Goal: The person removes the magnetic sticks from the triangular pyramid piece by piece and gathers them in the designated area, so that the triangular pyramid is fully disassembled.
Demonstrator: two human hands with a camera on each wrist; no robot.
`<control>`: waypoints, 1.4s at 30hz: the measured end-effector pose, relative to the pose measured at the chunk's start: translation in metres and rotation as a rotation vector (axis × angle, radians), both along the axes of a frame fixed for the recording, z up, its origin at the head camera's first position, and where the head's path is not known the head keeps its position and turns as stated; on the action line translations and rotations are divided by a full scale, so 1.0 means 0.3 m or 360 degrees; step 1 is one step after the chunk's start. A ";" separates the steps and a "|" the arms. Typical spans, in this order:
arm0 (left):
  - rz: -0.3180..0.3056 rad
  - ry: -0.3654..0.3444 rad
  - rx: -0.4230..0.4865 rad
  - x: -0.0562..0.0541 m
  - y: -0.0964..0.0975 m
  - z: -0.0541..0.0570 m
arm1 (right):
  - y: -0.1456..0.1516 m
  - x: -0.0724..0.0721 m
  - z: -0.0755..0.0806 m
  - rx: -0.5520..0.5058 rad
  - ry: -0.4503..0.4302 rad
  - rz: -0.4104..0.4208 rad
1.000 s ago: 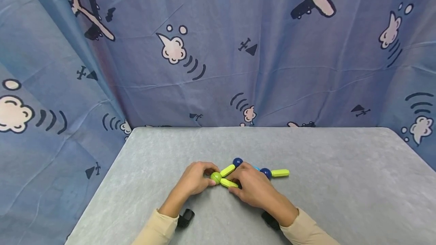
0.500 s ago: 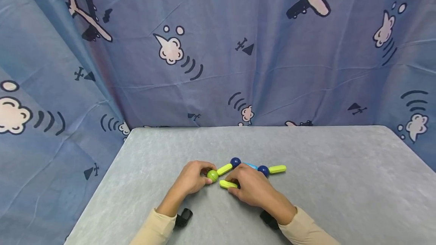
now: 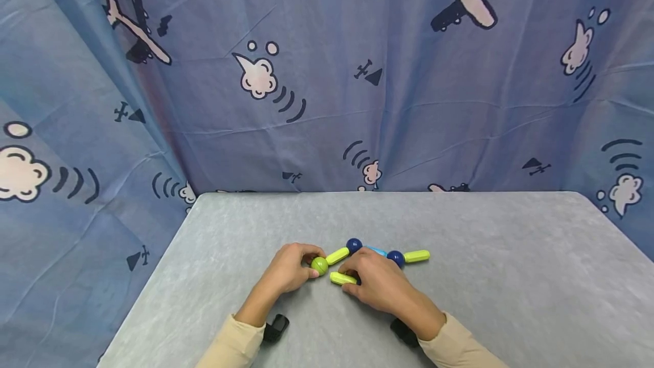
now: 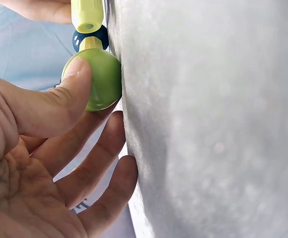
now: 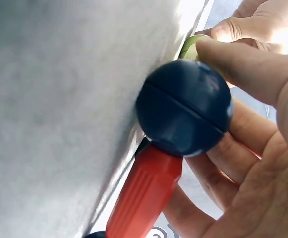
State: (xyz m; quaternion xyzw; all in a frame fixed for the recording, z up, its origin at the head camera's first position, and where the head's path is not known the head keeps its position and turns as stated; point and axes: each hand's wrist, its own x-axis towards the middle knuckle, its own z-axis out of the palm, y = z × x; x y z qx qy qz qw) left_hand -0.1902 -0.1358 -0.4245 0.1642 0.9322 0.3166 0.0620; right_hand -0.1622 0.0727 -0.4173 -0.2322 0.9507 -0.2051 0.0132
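In the head view my left hand pinches a green ball between thumb and fingers. A yellow-green magnetic rod runs from that ball to a dark blue ball. My right hand holds another yellow-green rod, its free end a small gap from the green ball. Close up in the right wrist view, a large dark blue ball lies against my right fingers, with a red rod joined to it. The right hand mostly hides these parts in the head view.
Beyond my right hand, a light blue rod leads to a second dark blue ball, with a yellow-green rod sticking out rightward. All lie on the grey table. A patterned blue curtain hangs behind the table.
One second ago the rod in my right hand touched the green ball; half a second ago they had come apart. The gap persists, and both hands have hardly moved since.
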 end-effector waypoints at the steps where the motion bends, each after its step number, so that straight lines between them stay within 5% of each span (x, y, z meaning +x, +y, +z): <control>1: -0.0002 0.0001 0.0003 0.000 0.000 0.000 | 0.000 0.000 -0.001 -0.0002 0.0002 0.0001; 11: -0.0017 0.0013 -0.0012 0.000 0.004 0.004 | 0.018 -0.016 0.016 -0.0074 -0.0032 0.0047; 20: 0.0000 -0.0021 -0.0019 0.001 0.014 -0.006 | 0.080 -0.096 0.024 -0.0198 -0.0033 0.0055; 31: 0.0029 -0.0052 -0.0014 0.002 0.014 -0.002 | 0.058 -0.190 -0.012 -0.0191 -0.0072 0.0269; 42: 0.0065 -0.0084 0.0009 0.003 0.007 0.007 | 0.025 -0.201 -0.018 -0.0170 -0.0171 0.0088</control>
